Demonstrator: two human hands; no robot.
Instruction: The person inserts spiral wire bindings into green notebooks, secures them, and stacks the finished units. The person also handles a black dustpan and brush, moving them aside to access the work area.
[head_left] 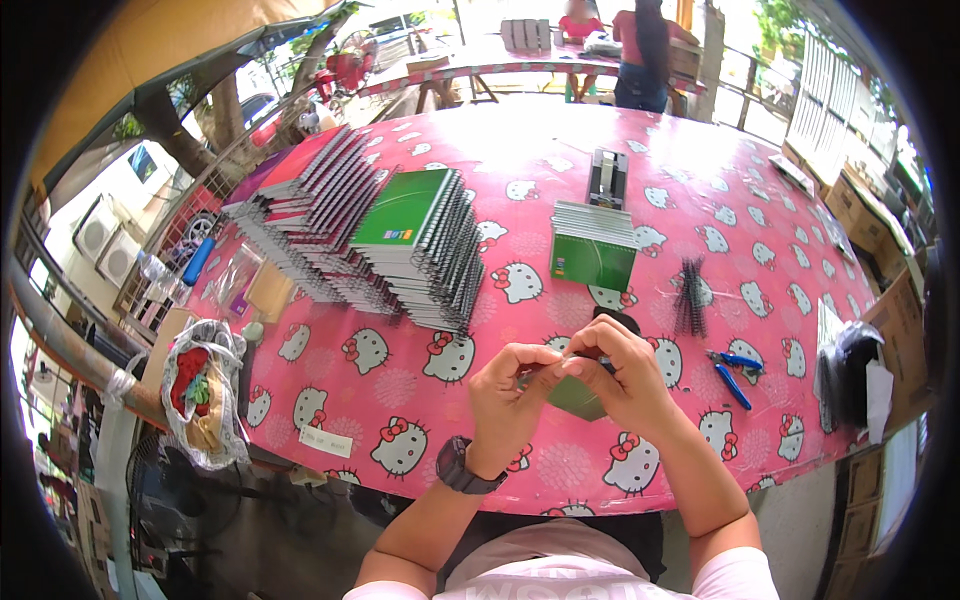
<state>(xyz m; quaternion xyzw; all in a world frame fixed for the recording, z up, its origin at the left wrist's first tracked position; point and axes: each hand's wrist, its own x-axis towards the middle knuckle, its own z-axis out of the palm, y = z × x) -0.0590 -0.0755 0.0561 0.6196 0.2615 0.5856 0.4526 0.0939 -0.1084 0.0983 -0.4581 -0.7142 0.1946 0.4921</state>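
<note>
My left hand [512,395], with a dark watch on the wrist, and my right hand [625,378] meet near the table's front, thumbs and fingers pinched together. Between them is a green-covered notebook [578,400], mostly hidden by my fingers; its pinched edge cannot be made out. Just beyond my hands stands a stack of green notebooks [592,262], in front of a black desktop device [607,178]. A dark object [622,318] peeks out behind my right fingers. To the right lie a bundle of black spiral wires [690,300] and blue-handled pliers [735,378].
Tall piles of spiral notebooks, green-covered [405,208] and red-covered [305,165], stand at left on the pink patterned tablecloth [560,465]. A plastic bag of scraps [203,393] hangs at the left edge, near a paper slip [325,441]. Two people are at a far table [490,66].
</note>
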